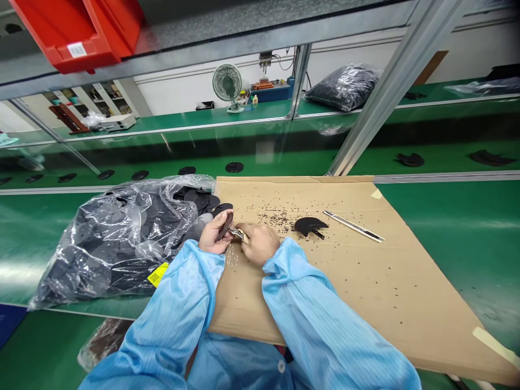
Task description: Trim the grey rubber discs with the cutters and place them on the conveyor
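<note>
Near the left edge of the cardboard sheet, my left hand grips a dark round disc tilted on its edge. My right hand is closed around a small metal hand tool, whose tip meets the disc's edge. Small black bits lie scattered on the cardboard beyond my hands. A black curved piece rests to the right of my right hand. Beside my left hand, a clear plastic bag lies open with many dark discs at its mouth.
A long thin white-and-black strip lies on the cardboard. Dark pieces sit spaced along the green belt behind a metal rail. An angled metal post stands at the right. A red bin hangs upper left; a fan stands farther back.
</note>
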Action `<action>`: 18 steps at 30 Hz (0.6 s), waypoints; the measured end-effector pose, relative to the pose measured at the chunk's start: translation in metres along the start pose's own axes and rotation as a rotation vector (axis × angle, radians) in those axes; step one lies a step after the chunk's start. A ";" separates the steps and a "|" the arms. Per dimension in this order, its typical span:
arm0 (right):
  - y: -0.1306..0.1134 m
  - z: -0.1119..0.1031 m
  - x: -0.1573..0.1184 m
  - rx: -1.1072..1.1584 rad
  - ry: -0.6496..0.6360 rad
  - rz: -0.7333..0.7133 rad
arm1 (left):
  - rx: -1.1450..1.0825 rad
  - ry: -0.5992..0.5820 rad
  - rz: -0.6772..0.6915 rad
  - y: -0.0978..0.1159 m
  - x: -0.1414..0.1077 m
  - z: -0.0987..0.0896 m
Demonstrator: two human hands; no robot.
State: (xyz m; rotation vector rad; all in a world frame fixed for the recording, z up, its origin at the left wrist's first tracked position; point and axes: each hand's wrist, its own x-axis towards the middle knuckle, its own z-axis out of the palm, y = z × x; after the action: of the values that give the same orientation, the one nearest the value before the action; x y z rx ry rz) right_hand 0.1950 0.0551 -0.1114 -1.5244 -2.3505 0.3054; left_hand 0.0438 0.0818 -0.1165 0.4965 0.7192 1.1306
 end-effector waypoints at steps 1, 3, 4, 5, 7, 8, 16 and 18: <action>0.000 0.000 0.000 -0.003 -0.002 0.001 | 0.001 -0.003 0.002 0.000 0.000 0.000; 0.000 0.000 0.000 -0.009 -0.006 0.000 | 0.004 -0.011 0.001 0.000 0.000 0.000; -0.001 0.000 0.000 -0.012 -0.010 0.001 | 0.005 -0.015 0.001 0.000 0.000 0.000; -0.001 0.000 0.000 -0.016 -0.015 0.003 | 0.005 -0.018 0.001 0.000 0.000 0.000; -0.001 -0.001 0.000 -0.026 -0.031 0.009 | 0.005 -0.021 0.003 0.000 0.000 0.000; -0.002 -0.002 0.000 -0.033 -0.043 0.012 | 0.005 -0.021 0.005 0.001 0.000 0.000; -0.005 -0.011 -0.001 -0.149 -0.147 0.012 | 0.050 0.025 0.022 -0.003 0.003 -0.004; -0.006 -0.011 -0.001 -0.161 -0.146 0.015 | 0.053 0.029 0.036 -0.004 0.003 -0.005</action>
State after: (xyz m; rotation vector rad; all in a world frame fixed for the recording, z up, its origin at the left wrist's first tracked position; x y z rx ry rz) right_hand 0.1943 0.0521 -0.0987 -1.6444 -2.5320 0.2433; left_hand 0.0438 0.0834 -0.1234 0.5410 0.7698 1.1563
